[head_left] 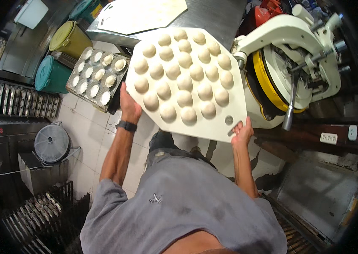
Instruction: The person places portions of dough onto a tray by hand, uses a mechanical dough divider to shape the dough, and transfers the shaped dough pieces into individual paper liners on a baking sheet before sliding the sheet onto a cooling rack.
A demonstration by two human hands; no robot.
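Note:
A white octagonal board (196, 127) holds several rows of round pale dough balls (184, 82). My left hand (131, 103) grips its left side. My right hand (242, 132) grips the lower right corner by a cut-out slot near a round hole. To the left of the board, a metal tray (81, 91) holds fluted cups (105, 97), some with pale dough in them. Just right of the board stands a cream-coloured machine (272, 29) with a yellow-rimmed round bowl (259, 84) and a metal lever (289, 116).
Behind the board, a steel table (213, 17) carries another white board (141, 12). At the left stand yellow and teal lidded bins (48, 74), a grey fan (52, 142) and metal racks (39, 207). A dark metal-topped unit (314, 194) is at the lower right.

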